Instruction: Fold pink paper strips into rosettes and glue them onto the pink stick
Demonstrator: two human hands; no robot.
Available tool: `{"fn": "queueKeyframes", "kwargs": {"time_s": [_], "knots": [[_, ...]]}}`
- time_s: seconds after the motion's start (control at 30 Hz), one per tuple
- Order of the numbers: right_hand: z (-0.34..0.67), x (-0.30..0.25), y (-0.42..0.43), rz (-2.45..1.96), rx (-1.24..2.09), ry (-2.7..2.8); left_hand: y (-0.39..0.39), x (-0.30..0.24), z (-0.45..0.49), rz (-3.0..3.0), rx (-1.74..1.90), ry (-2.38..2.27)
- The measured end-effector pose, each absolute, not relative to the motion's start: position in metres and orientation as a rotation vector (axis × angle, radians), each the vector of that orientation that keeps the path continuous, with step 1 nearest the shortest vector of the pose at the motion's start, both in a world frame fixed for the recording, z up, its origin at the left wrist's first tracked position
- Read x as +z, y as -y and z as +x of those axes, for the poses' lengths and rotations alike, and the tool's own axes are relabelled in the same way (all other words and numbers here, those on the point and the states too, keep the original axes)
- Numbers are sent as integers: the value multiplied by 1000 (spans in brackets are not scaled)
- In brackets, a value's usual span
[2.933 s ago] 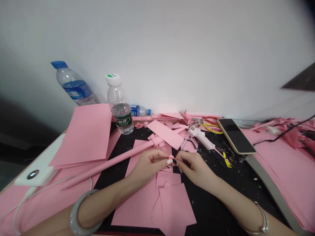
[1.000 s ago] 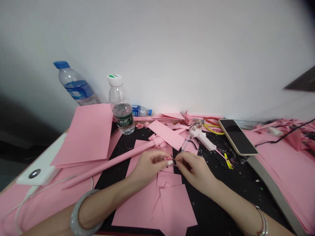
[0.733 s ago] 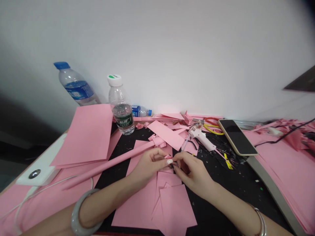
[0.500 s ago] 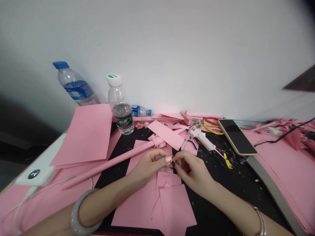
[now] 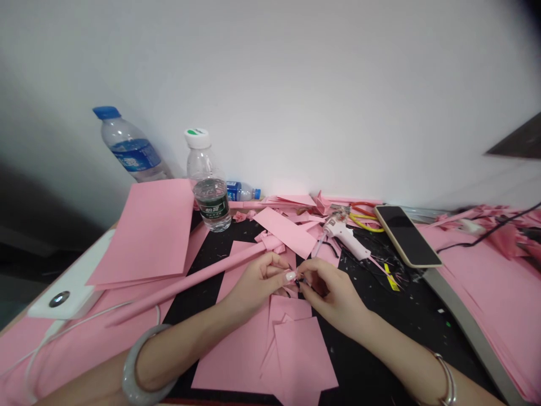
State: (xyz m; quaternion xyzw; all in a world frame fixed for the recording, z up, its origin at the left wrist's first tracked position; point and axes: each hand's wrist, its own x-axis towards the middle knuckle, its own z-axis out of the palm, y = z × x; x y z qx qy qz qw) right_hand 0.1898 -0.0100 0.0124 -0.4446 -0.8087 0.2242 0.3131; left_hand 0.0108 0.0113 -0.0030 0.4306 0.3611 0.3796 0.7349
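from here i'm seeing the left hand (image 5: pixel 266 279) and right hand (image 5: pixel 333 286) pinching a mostly hidden pink paper bit (image 5: pixel 295 275), near-left of the glue gun (image 5: pixel 349 239). guessing it's handling light and crushable, so i'd be gripping edges.

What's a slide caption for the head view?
Left hand and right hand meet at a tiny pink paper piece above pink paper sheets, hot-glue gun and smartphone beyond.
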Motion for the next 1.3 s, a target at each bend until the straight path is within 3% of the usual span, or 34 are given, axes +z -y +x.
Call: {"fn": "queueKeyframes", "kwargs": {"time_s": [0.8,1.3], "knots": [[185,9,12,-1179,599,2057,-7,-7,14,803,881,-745],[190,10,11,-1093,451,2172,-8,-4,12,1093,884,-768]]}}
